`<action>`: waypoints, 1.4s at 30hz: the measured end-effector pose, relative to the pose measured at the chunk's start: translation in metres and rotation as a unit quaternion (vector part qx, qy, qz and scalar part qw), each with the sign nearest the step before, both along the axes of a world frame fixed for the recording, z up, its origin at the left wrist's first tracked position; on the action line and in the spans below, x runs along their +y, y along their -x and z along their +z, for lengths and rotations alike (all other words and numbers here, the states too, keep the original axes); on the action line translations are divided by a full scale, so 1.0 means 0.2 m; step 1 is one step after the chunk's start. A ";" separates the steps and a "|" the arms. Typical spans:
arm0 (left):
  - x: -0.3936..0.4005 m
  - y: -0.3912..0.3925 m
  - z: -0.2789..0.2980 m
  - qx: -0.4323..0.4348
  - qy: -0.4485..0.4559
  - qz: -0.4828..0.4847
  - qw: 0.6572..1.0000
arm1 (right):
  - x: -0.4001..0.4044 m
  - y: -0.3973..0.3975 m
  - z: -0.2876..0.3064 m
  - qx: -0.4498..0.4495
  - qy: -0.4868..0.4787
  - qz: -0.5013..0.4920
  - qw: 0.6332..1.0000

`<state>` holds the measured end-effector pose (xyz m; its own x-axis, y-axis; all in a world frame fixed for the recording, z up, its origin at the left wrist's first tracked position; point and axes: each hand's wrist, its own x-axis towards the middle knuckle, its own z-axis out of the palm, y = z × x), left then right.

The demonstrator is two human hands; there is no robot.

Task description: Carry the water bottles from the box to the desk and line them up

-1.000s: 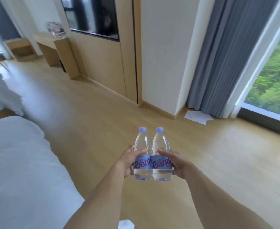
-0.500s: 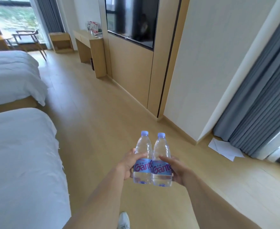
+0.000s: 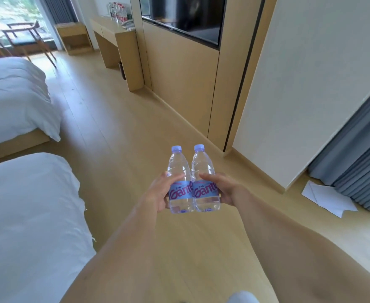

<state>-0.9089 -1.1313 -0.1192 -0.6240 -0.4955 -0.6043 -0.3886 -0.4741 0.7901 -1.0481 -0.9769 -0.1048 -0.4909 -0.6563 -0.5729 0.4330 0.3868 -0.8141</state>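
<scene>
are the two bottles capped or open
Capped. The left bottle in the left hand and the right bottle in the right hand each carry a pale blue cap on top.

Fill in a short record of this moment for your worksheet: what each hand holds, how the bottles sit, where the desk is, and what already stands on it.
left hand: grips left bottle
right hand: grips right bottle
bottles: upright, side by side, touching, caps on
desk: far ahead, against the wall
on desk: several bottles, too small to count
stage: carrying, not yet placed
</scene>
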 end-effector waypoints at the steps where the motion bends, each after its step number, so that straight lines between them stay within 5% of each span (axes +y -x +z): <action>1: -0.07 0.02 0.00 0.000 0.003 0.010 1.000 | -0.08 0.03 -0.01 -0.001 0.001 0.008 1.000; 23: -1.56 0.83 0.12 -0.007 0.032 0.201 0.979 | -1.92 1.03 -0.04 -0.053 0.039 0.200 0.978; 42: -3.09 1.19 -0.05 -0.008 -0.017 0.154 0.988 | -3.40 1.44 -0.17 -0.068 -0.003 0.182 0.981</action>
<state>-1.1477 -1.7484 -0.1299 -0.4373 -0.6396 -0.6322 -0.2341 -0.5978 0.7667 -1.3362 -1.6567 -0.1392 -0.1427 -0.7699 -0.6220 0.3699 0.5414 -0.7550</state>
